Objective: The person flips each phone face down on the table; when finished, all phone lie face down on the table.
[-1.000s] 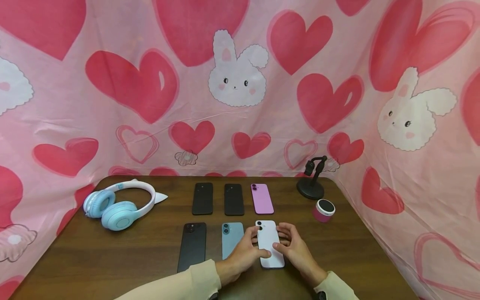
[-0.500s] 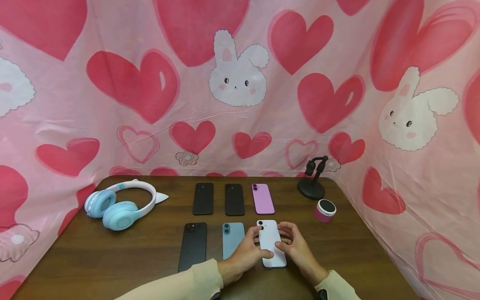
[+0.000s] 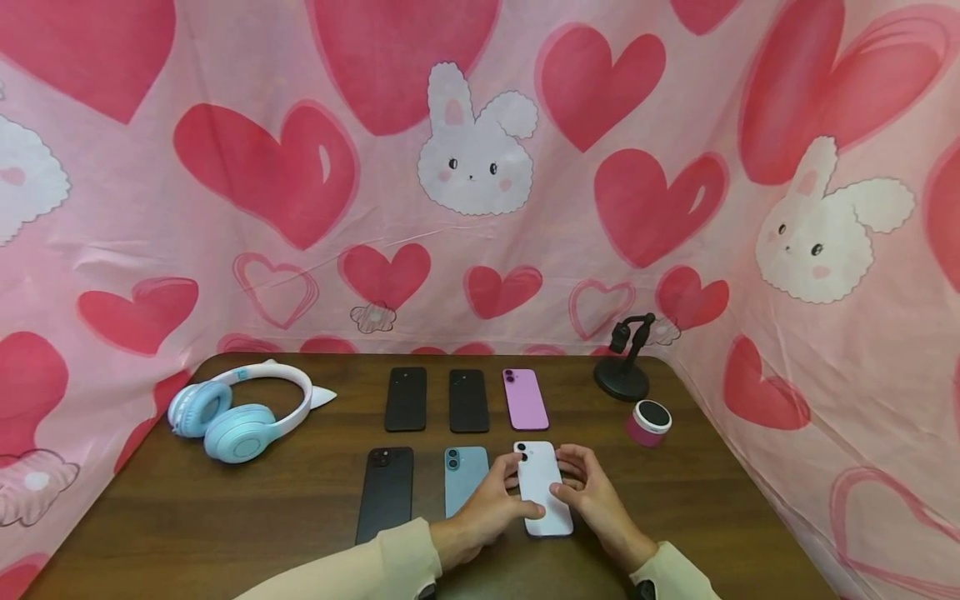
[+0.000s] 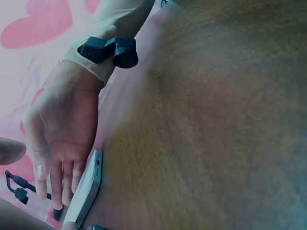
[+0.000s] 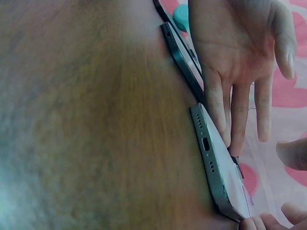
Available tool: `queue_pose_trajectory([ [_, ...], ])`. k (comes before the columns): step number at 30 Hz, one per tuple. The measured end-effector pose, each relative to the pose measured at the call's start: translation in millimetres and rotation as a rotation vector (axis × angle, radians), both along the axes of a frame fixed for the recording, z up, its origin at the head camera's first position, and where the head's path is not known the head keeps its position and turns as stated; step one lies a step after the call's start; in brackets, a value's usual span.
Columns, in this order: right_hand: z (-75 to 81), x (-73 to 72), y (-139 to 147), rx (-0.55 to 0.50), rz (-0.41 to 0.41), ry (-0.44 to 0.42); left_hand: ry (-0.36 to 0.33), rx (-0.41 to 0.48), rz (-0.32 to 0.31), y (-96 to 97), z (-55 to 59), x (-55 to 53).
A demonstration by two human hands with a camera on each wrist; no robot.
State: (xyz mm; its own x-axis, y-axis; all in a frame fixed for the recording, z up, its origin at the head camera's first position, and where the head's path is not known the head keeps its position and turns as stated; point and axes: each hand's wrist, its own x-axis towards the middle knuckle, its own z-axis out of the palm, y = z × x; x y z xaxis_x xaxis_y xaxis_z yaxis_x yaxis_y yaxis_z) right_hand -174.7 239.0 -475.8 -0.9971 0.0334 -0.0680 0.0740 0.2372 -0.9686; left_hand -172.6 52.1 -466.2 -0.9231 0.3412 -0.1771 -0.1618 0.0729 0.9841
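Note:
A white smartphone lies camera-side up on the brown table, with a hand along each long side. My left hand is at its left edge, thumb over the phone's back, fingers near the camera end. On the other side, my right hand has its thumb over the right edge and its fingertips at the upper right side. The left wrist view shows the right palm with fairly straight fingers beside the phone. In the right wrist view the left fingers also extend loosely along the phone.
A light blue phone and a black phone lie to the left. Behind are a black phone, another black phone and a pink phone. Headphones, a black stand and a pink-white round device stand around.
The white smartphone has shifted very slightly to the right, along with both hands, since the earliest frame. Since half a second ago hardly anything differs.

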Motion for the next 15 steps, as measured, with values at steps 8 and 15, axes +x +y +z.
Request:
queue_pose_trajectory([
  [8, 5.9, -5.4, 1.8, 0.008, -0.009, 0.027, 0.079, 0.002, -0.069, -11.4, 13.6, -2.5],
  [15, 20.4, -12.8, 3.8, -0.016, 0.019, 0.091, 0.209, -0.109, -0.094, -33.0, 32.9, -12.7],
])
